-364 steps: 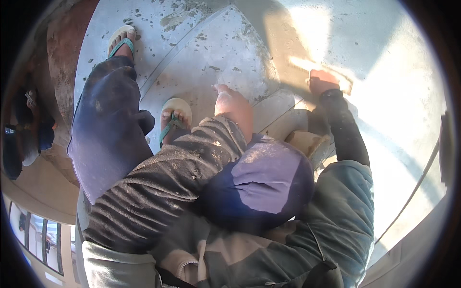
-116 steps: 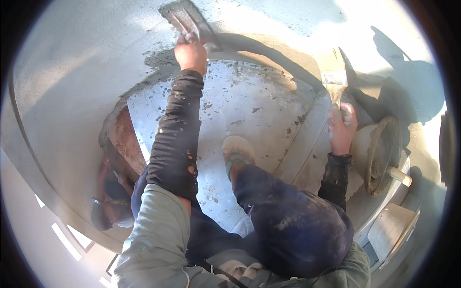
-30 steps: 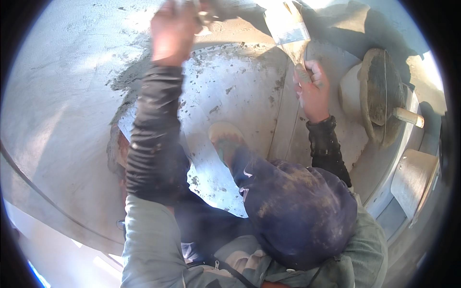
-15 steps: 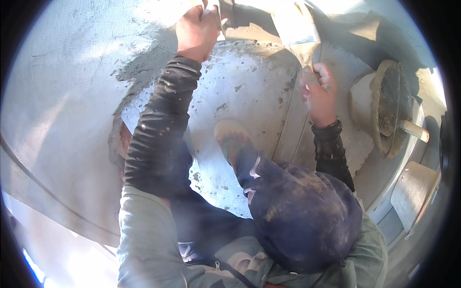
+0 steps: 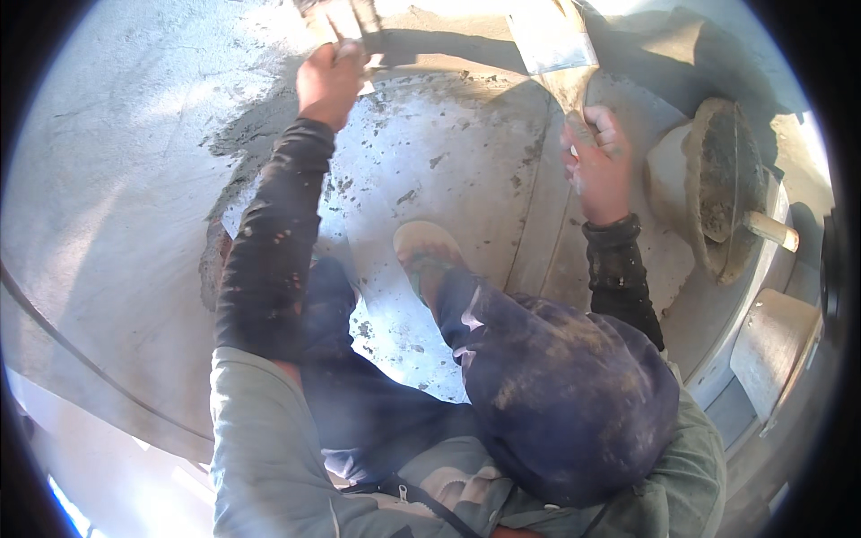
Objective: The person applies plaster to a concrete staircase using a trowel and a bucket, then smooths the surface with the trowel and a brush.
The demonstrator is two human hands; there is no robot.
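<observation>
My left hand (image 5: 330, 82), reaching far forward, is closed around a flat plastering trowel (image 5: 343, 25); motion smears the tool and hides part of its shape. The trowel lies against the band of wet grey mortar (image 5: 430, 45) at the top of the view. In my right hand (image 5: 599, 166) is a wide paintbrush (image 5: 567, 85) with a wooden handle, gripped with its pale bristles pointing away from me. The bristle end runs into bright glare at the upper edge.
At the right stands a mortar-crusted bowl (image 5: 664, 179), tipped on its side, with a wooden handle (image 5: 771, 231) beside it. Below that is a metal container (image 5: 771, 350). Mortar spots dot the pale board (image 5: 457, 143). My foot (image 5: 429, 247) and bent knee (image 5: 574, 403) occupy the middle.
My left hand has moved left and slightly nearer with the trowel along the mortar band. The right hand and its paintbrush have barely moved.
</observation>
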